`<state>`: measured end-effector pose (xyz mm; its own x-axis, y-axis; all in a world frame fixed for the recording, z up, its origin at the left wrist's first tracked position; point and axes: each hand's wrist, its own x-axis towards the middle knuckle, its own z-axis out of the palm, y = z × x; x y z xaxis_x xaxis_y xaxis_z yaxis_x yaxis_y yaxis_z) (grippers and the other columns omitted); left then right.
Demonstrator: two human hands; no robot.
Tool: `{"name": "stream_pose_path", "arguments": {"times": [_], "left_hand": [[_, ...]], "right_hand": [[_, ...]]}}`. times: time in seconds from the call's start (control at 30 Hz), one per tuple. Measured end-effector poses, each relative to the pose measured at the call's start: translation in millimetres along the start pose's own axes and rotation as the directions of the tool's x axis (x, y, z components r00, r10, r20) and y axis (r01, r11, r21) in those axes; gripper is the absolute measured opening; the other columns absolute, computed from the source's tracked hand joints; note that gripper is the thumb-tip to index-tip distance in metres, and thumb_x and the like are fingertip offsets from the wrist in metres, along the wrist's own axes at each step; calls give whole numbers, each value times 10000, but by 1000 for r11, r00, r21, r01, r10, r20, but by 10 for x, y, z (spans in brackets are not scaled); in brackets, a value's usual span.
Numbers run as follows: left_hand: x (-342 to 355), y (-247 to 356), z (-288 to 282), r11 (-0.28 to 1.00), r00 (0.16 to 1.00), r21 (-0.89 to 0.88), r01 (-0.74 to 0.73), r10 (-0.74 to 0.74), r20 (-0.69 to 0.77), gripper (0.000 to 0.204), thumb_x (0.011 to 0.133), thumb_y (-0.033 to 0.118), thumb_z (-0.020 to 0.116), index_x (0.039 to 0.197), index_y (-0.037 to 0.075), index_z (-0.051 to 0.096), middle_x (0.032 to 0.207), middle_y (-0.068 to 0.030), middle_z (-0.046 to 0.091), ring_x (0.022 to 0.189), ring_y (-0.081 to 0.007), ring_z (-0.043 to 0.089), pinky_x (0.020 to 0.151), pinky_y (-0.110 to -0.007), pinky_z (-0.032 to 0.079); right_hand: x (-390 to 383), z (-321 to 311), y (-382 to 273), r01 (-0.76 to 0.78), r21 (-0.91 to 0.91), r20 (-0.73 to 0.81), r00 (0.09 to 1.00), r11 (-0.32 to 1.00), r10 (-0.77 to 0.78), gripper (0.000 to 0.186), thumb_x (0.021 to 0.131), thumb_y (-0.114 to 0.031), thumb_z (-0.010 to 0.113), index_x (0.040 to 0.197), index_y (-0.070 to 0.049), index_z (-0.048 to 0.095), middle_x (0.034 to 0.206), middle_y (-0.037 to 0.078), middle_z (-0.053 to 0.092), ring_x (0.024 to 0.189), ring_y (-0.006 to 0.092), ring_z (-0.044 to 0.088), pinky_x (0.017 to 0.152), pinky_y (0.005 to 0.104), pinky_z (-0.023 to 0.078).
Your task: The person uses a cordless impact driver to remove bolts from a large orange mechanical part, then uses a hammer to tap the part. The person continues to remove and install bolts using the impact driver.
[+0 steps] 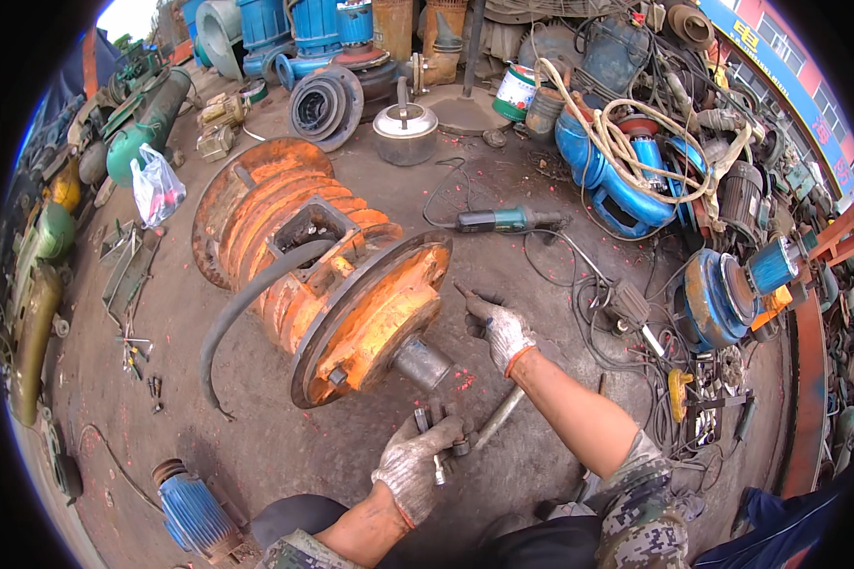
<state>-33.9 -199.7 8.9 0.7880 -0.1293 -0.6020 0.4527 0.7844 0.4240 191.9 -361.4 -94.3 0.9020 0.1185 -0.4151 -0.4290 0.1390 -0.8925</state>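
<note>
My left hand (417,465), in a grey-white work glove, is closed around short steel pieces (422,421) with rounded ends; their exact kind is unclear. Beside its fingers runs a grey metal bar (498,417), slanting up towards my right wrist; I cannot tell whether the hand touches it. My right hand (501,332), also gloved, pinches a thin dark pointed rod (462,289). Just left of both hands lies a large orange, rusty electric motor (285,237) with a ribbed body, wide end flange (370,322) and bare steel shaft (420,364). A thick black cable (242,299) curves out of its open terminal box.
An angle grinder (503,220) with its cord lies beyond my right hand. Cables and tools (702,408) clutter the right side. A small blue motor (197,512) sits at lower left. A lidded metal pot (405,131), blue pumps (626,180) and scrap stand further back.
</note>
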Motion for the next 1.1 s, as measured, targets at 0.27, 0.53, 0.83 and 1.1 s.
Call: {"name": "stream_pose_path", "arguments": {"times": [0.27, 0.53, 0.83, 1.1], "left_hand": [[-50, -18, -19, 997, 999, 67, 31, -29, -22, 244, 973, 17, 700, 1191, -10, 594, 1065, -107, 665, 929, -198, 665, 844, -320, 575], [26, -114, 1, 996, 981, 62, 68, -56, -185, 288, 987, -27, 661, 1257, 4, 569, 1147, -63, 643, 996, -184, 660, 875, -324, 578], [67, -123, -122, 995, 988, 64, 72, -62, -142, 304, 990, -38, 652, 1276, 8, 560, 1180, -59, 636, 1043, -181, 653, 910, -340, 575], [-40, -45, 67, 961, 987, 238, 142, -118, -110, 318, 995, 70, 694, 1286, -10, 592, 1166, -63, 662, 1042, -144, 644, 894, -286, 538]], "right_hand": [[168, 54, 76, 13, 79, 24, 1000, 997, -15, 371, 922, -193, 799, 1221, 6, 703, 871, 29, 685, 716, 126, 625, 637, 288, 523], [224, 211, 158, 95, 64, 58, 993, 993, -98, 451, 908, -212, 818, 1269, 29, 693, 937, 44, 706, 761, 119, 636, 681, 275, 529], [-68, 188, -104, 243, -134, 93, 968, 961, -231, 486, 921, -215, 783, 1308, 62, 684, 914, 43, 723, 754, 100, 640, 674, 277, 512], [-463, 386, -454, 552, -554, 142, 800, 623, -583, 355, 868, -192, 793, 1171, -11, 760, 1004, 156, 769, 841, 217, 747, 789, 359, 584]]}}
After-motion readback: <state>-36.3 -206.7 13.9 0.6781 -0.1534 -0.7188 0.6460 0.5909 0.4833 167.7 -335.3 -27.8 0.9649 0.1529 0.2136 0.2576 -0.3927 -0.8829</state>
